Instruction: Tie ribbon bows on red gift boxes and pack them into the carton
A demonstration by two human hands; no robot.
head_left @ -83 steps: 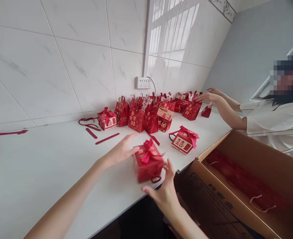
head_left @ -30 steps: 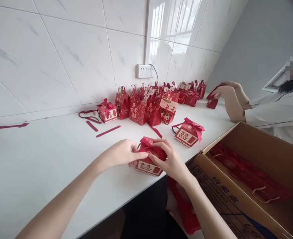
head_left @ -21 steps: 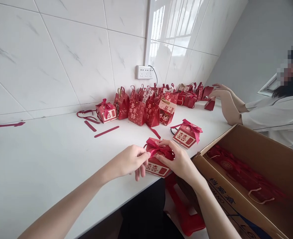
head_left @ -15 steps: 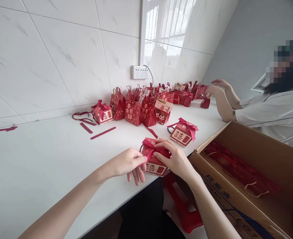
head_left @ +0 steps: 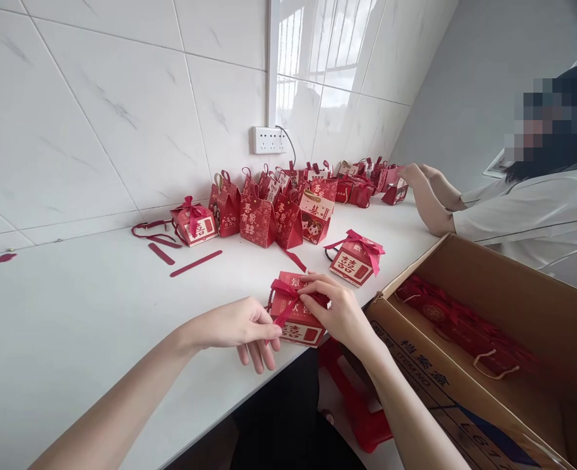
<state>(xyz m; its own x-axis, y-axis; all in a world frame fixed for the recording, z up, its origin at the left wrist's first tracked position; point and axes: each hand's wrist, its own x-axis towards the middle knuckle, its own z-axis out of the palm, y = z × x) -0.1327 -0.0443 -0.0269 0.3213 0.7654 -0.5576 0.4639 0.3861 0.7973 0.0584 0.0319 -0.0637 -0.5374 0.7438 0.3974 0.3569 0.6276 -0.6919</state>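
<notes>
A red gift box [head_left: 281,316] with white-and-red lettering sits at the table's front edge between my hands. A red ribbon [head_left: 286,312] runs over its top. My left hand [head_left: 252,333] pinches one ribbon end between thumb and forefinger at the box's left front, its other fingers hanging loose. My right hand [head_left: 332,307] rests on the box's upper right, thumb and fingertips closed on the ribbon near its knot. What exactly lies under those fingertips is partly hidden. Behind to the right stands a similar box [head_left: 354,260] with a tied bow.
Several red gift boxes [head_left: 258,222] line the tiled wall. Loose ribbon strips [head_left: 196,263] lie at left centre. An open cardboard carton [head_left: 416,365] holding red boxes [head_left: 465,326] stands at right. A co-worker's hands [head_left: 418,176] are at a small box [head_left: 396,191]. A red stool [head_left: 361,418] is below.
My left hand has drawn the ribbon end down and toward me, and the ribbon now lies straighter across the front. My view shifted slightly right. The co-worker's hands moved onto the small box.
</notes>
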